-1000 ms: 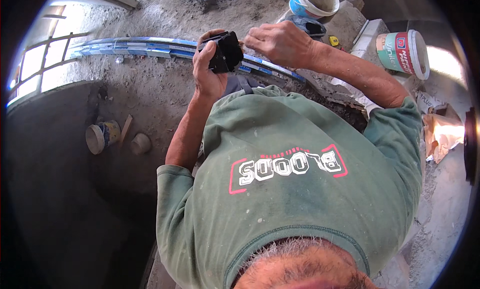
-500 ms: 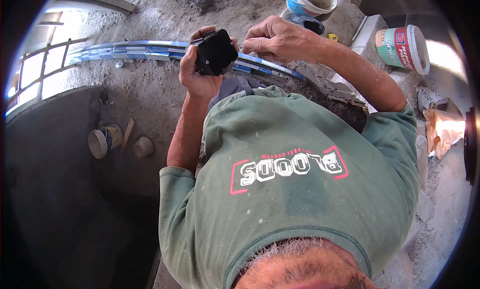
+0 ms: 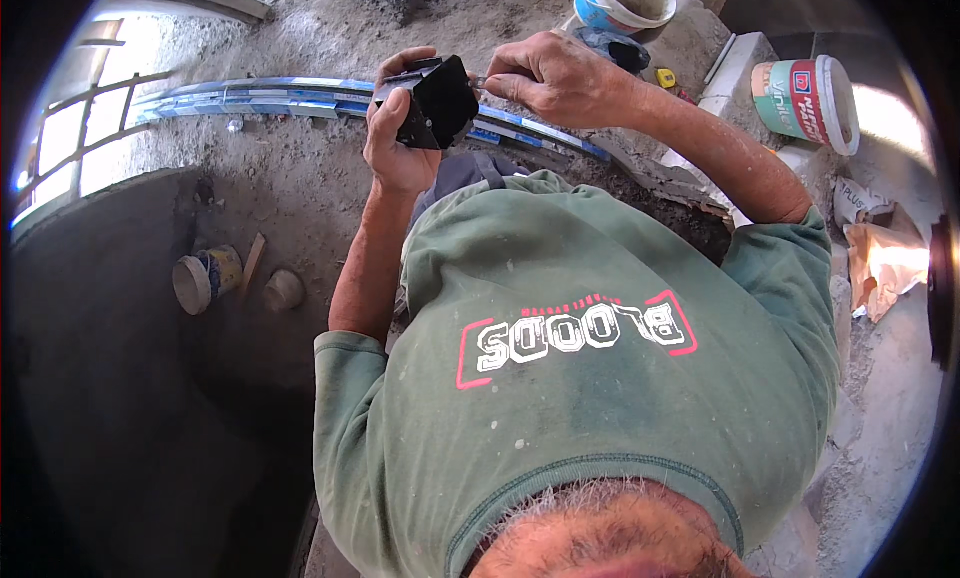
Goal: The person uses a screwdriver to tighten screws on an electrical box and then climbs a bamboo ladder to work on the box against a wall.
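A black box-shaped device (image 3: 442,103) with a flat dark face is held up in my left hand (image 3: 396,143). My left thumb presses its near side and the fingers wrap behind it. At the device's right side, my right hand (image 3: 560,83) has thumb and forefinger pinched on a small thin metallic piece (image 3: 479,81). This piece appears to meet the device's edge; its kind is too small to make out. Beneath both hands run long strips in blue and silver (image 3: 270,98), lying on rough grey ground.
Two buckets stand at the right: a white-and-blue one (image 3: 625,3) and a red-and-green paint bucket (image 3: 800,98). Near them lie a dark plastic bag (image 3: 612,48), a yellow tape measure (image 3: 665,77) and torn brown paper (image 3: 885,268). A tipped tub (image 3: 205,278) lies left beside a wooden stick (image 3: 253,263).
The black device has turned a little in my left hand, showing more of its side. My right hand has shifted slightly left, with its pinched fingers staying at the device's edge.
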{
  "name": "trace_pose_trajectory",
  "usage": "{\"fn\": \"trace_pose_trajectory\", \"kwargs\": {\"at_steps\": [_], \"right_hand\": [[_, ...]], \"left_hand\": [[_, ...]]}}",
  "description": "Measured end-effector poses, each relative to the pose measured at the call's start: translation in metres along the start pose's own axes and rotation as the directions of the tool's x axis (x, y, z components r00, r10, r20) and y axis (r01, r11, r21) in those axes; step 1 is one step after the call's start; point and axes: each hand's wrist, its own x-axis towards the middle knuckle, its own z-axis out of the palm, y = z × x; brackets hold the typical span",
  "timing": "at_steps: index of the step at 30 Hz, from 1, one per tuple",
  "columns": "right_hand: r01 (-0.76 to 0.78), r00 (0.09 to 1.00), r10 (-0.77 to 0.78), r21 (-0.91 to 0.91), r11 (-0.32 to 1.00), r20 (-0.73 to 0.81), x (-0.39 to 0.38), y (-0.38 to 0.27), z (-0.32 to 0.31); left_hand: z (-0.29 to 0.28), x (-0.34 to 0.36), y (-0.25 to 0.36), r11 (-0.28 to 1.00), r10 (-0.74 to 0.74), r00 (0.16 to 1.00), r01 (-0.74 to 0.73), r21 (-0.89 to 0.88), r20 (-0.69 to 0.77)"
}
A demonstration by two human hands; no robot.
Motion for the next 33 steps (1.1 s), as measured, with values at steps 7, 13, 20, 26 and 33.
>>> {"fn": "trace_pose_trajectory", "kwargs": {"at_steps": [7,13,20,26,33], "right_hand": [[0.075,0.994,-0.095,-0.268,0.960,-0.061,0.000,-0.008,-0.005],[0.070,0.994,-0.093,-0.326,0.943,-0.055,0.001,-0.008,-0.006],[0.051,0.997,-0.067,-0.352,0.935,-0.035,0.005,-0.006,-0.002],[0.022,1.000,-0.023,-0.335,0.942,0.002,0.007,-0.008,-0.002],[0.068,0.997,-0.048,-0.431,0.900,0.056,0.007,-0.010,0.002]], "left_hand": [[0.000,0.003,0.000,0.976,-0.072,0.996,0.058,-0.208,-0.058],[0.005,0.007,0.004,0.986,-0.068,0.996,0.059,-0.156,-0.050],[0.008,0.008,0.004,0.999,-0.045,0.993,0.043,-0.020,-0.109],[0.009,0.009,0.005,0.999,-0.031,0.993,0.034,0.026,-0.114],[0.016,0.005,0.004,0.976,-0.011,0.993,0.036,0.213,-0.120]]}}
